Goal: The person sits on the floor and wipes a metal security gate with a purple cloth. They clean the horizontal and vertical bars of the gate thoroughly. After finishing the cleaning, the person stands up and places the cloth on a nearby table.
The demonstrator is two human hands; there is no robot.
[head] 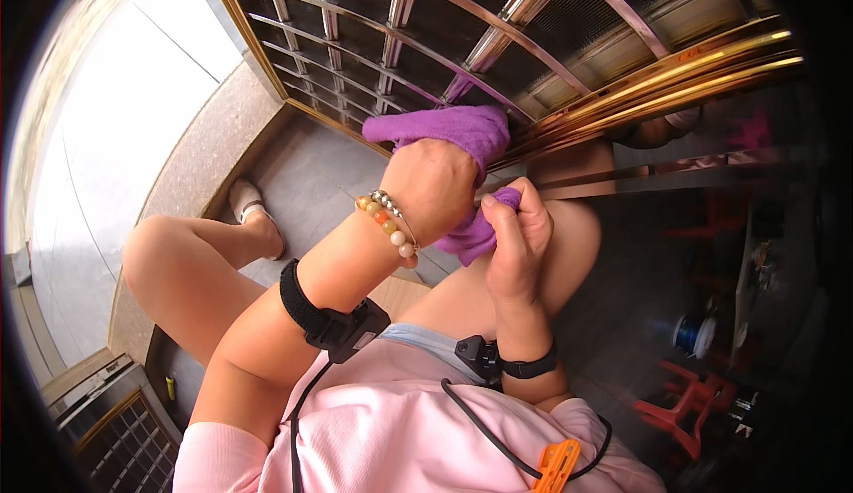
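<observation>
My left hand [433, 183], with a bead bracelet at its wrist, holds a purple cloth [460, 123] at the lower part of a metal grille [400, 26] with a dark mesh behind it. The cloth hides its fingers. Close by on the right, my right hand [523, 240] grips a bunched end of the same cloth between thumb and curled fingers. Gold-coloured frame bars [666, 83] border the grille. Where exactly the cloth touches the metal cannot be told.
A stone sill [200, 140] runs along the left, beside a bright floor. At lower left leans a smaller framed grille [126, 440], near a yellow-green object [170, 388]. A red plastic stool [686, 403] and a blue spool [693, 336] lie at right. Black cables cross my shirt.
</observation>
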